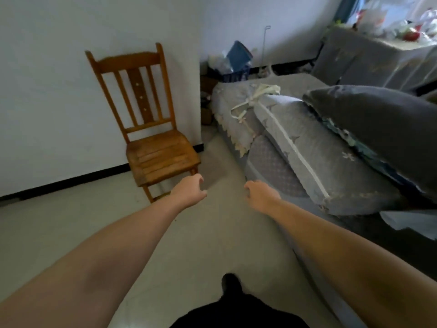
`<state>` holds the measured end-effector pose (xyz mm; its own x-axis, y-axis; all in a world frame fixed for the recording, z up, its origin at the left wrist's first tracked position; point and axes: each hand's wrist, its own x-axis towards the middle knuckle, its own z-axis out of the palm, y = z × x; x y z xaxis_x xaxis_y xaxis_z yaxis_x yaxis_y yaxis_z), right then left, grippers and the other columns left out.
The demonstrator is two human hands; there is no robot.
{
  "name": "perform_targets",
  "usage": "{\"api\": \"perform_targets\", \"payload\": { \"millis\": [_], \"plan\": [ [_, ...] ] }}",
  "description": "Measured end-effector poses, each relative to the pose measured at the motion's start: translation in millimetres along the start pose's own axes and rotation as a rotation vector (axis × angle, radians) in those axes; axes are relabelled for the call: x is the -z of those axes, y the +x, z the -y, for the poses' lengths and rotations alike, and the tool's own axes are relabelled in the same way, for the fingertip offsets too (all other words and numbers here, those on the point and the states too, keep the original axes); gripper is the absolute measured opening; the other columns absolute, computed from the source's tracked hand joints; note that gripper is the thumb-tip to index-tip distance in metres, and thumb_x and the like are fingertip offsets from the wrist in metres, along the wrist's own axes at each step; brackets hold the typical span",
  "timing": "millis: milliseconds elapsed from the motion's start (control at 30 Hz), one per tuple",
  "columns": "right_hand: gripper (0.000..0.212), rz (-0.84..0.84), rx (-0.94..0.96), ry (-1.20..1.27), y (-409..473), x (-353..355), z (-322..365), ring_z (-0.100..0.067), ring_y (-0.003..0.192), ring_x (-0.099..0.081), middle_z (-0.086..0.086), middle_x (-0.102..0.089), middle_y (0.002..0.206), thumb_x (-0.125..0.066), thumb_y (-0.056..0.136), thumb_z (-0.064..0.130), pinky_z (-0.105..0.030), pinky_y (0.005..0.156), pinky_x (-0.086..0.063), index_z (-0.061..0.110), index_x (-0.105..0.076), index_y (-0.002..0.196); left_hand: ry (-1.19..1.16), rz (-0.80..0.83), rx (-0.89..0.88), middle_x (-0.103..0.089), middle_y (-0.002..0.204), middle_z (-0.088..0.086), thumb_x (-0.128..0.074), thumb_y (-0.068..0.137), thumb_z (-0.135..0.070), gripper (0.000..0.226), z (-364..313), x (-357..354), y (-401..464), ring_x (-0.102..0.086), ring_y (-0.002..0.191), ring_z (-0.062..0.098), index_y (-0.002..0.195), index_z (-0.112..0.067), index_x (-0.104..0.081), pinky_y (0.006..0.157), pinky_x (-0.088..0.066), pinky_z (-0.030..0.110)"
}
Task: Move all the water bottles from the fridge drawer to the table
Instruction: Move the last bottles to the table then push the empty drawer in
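Observation:
Both my arms reach forward over a pale tiled floor. My left hand (189, 191) hangs in the air with loosely curled fingers and holds nothing. My right hand (259, 194) is a short way to its right, also loosely curled and empty. No water bottle, fridge or fridge drawer is in view. A table (402, 47) under a grey cloth stands at the far right back, piled with bags and other items.
A wooden chair (156, 138) stands against the white wall at left, just beyond my left hand. A sofa (295, 147) with grey cushions and covers fills the right side. A dark crate (234, 74) of clutter sits at the back wall. My dark-clothed leg (236, 308) shows at the bottom.

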<state>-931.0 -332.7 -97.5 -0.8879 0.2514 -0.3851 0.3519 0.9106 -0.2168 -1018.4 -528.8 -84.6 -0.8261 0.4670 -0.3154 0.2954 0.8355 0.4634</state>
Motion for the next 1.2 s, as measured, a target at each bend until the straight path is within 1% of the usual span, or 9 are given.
{"api": "perform_targets", "payload": {
  "millis": [167,400,467,600,700,767,867,1033,1200],
  "plan": [
    [0.029,-0.038,0.139,-0.043,76,41,12,-0.029,0.108,-0.055,-0.008,-0.054,0.122,-0.046,0.097,0.019,-0.041,0.090,-0.049,0.016,-0.052,0.124,-0.091,-0.100,0.098,-0.060,0.117,0.006,-0.058,0.090,-0.027,0.038,8,32,49,-0.058,0.099,0.019,0.125,-0.014,-0.052,0.080,-0.049,0.030],
    [0.027,0.098,0.333,-0.125,158,50,87,-0.028,0.102,-0.059,-0.009,-0.058,0.117,-0.045,0.096,0.022,-0.042,0.088,-0.052,0.013,-0.056,0.119,-0.309,-0.198,0.323,-0.058,0.119,0.006,-0.056,0.092,-0.027,0.038,44,46,73,-0.059,0.101,0.020,0.128,-0.015,-0.049,0.080,-0.048,0.029],
    [0.026,0.134,0.426,-0.140,174,42,125,-0.026,0.100,-0.059,-0.008,-0.060,0.115,-0.046,0.094,0.021,-0.041,0.085,-0.053,0.014,-0.058,0.116,-0.324,-0.226,0.407,-0.059,0.119,0.008,-0.056,0.092,-0.027,0.036,71,58,66,-0.058,0.100,0.022,0.125,-0.015,-0.051,0.079,-0.046,0.030],
    [0.023,0.173,0.626,-0.190,196,23,219,-0.026,0.096,-0.061,-0.007,-0.063,0.109,-0.046,0.093,0.017,-0.034,0.076,-0.051,0.013,-0.062,0.108,-0.348,-0.309,0.637,-0.055,0.128,0.012,-0.057,0.092,-0.025,0.043,147,86,37,-0.054,0.115,0.028,0.131,-0.011,-0.048,0.093,-0.044,0.035],
    [0.025,0.206,0.742,-0.250,208,1,295,-0.028,0.101,-0.060,-0.010,-0.062,0.114,-0.045,0.093,0.018,-0.038,0.083,-0.052,0.011,-0.061,0.112,-0.371,-0.342,0.781,-0.054,0.131,0.013,-0.058,0.092,-0.026,0.046,214,103,10,-0.054,0.118,0.029,0.134,-0.010,-0.045,0.096,-0.044,0.036],
    [0.030,0.242,0.780,-0.252,211,-12,341,-0.028,0.107,-0.059,-0.010,-0.060,0.120,-0.043,0.095,0.019,-0.036,0.086,-0.051,0.011,-0.060,0.118,-0.387,-0.349,0.842,-0.055,0.130,0.014,-0.059,0.091,-0.026,0.046,255,113,-7,-0.054,0.118,0.029,0.132,-0.010,-0.046,0.098,-0.043,0.036],
    [0.036,0.275,0.831,-0.261,213,-28,410,-0.027,0.114,-0.056,-0.010,-0.056,0.129,-0.041,0.096,0.021,-0.034,0.091,-0.047,0.012,-0.055,0.128,-0.386,-0.367,0.898,-0.057,0.128,0.013,-0.059,0.091,-0.027,0.045,311,137,-30,-0.054,0.117,0.029,0.132,-0.011,-0.047,0.098,-0.043,0.035],
    [0.036,0.273,0.919,-0.222,211,-40,521,-0.030,0.117,-0.054,-0.015,-0.055,0.131,-0.043,0.096,0.020,-0.039,0.098,-0.046,0.008,-0.055,0.129,-0.386,-0.441,0.981,-0.055,0.130,0.013,-0.057,0.092,-0.025,0.044,396,190,-59,-0.054,0.117,0.029,0.133,-0.011,-0.046,0.095,-0.042,0.034],
    [0.032,0.247,0.986,-0.213,218,-43,590,-0.029,0.110,-0.057,-0.014,-0.059,0.122,-0.043,0.095,0.016,-0.037,0.091,-0.047,0.007,-0.059,0.122,-0.449,-0.463,1.003,-0.055,0.126,0.013,-0.057,0.092,-0.025,0.043,444,211,-63,-0.055,0.112,0.029,0.131,-0.012,-0.047,0.093,-0.043,0.033]
  ]
}}
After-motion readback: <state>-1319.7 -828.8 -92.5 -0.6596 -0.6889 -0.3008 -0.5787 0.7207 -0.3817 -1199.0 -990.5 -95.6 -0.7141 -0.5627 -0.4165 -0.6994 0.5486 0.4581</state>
